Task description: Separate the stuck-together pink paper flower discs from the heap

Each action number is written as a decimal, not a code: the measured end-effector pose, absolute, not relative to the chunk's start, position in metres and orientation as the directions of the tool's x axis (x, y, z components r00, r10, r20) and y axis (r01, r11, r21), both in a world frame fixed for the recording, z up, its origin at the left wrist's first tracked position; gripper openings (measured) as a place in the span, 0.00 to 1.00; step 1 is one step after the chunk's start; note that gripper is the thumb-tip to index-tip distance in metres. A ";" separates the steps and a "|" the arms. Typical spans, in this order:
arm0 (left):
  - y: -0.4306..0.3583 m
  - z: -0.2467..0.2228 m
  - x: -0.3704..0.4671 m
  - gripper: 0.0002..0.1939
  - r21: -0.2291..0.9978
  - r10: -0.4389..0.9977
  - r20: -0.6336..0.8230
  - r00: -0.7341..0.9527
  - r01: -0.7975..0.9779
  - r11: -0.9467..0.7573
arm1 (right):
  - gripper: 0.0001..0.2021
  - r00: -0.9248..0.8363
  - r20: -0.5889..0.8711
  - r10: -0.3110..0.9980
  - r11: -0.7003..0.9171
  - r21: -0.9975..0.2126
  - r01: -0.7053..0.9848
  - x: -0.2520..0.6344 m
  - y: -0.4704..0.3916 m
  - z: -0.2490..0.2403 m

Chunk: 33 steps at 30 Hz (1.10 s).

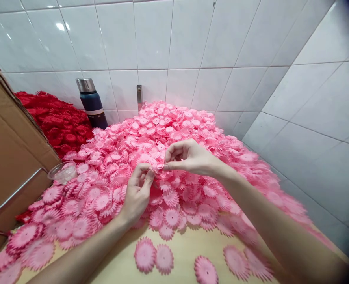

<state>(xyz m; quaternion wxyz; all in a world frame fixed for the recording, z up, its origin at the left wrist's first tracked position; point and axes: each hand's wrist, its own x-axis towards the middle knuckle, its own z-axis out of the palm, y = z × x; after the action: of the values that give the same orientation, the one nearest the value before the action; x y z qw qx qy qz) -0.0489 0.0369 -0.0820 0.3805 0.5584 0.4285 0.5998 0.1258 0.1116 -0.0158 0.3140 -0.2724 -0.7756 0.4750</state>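
Note:
My left hand [139,189] is closed in a pinch, thumb against index finger, above the front of a big heap of pink flower-shaped discs [171,217]. A small bit of pink shows at its fingertips, apparently the edge of one disc. Just to the right and slightly higher, my right hand [189,157] pinches with thumb and index finger, the other fingers curled. Its tip almost meets the left fingertips. What lies between the right fingers blends into the pink heap behind and is too small to name. The discs have fringed edges and a small centre hole.
Several loose discs [145,255] lie on the pale yellow tabletop [118,260]. A clear plastic cup [62,172] rests at the heap's left, beside a cardboard box [15,146]. Behind are a red heap [59,118], a dark blue bottle [92,103] and a tiled wall [153,43].

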 end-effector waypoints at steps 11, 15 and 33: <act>0.036 -0.083 -0.051 0.08 0.920 0.924 0.324 -0.200 -0.162 -0.358 | 0.04 -0.370 0.508 0.778 0.624 -0.693 0.361 0.131 0.124 -0.017; 0.036 -0.078 -0.050 0.05 0.906 0.899 0.366 -0.242 -0.126 -0.403 | 0.06 -0.368 0.531 0.763 0.646 -0.608 0.462 0.141 0.125 -0.010; 0.036 -0.075 -0.049 0.04 0.932 0.913 0.355 -0.203 -0.007 -0.364 | 0.06 -0.668 0.389 0.634 0.692 -0.672 0.266 0.127 0.099 -0.003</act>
<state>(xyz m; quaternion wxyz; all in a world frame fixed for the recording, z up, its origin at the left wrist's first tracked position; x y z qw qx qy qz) -0.0487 0.0357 -0.0754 0.3582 0.5196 0.4358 0.6417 0.1266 0.0990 -0.0031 0.3136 -0.2602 -0.8645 0.2941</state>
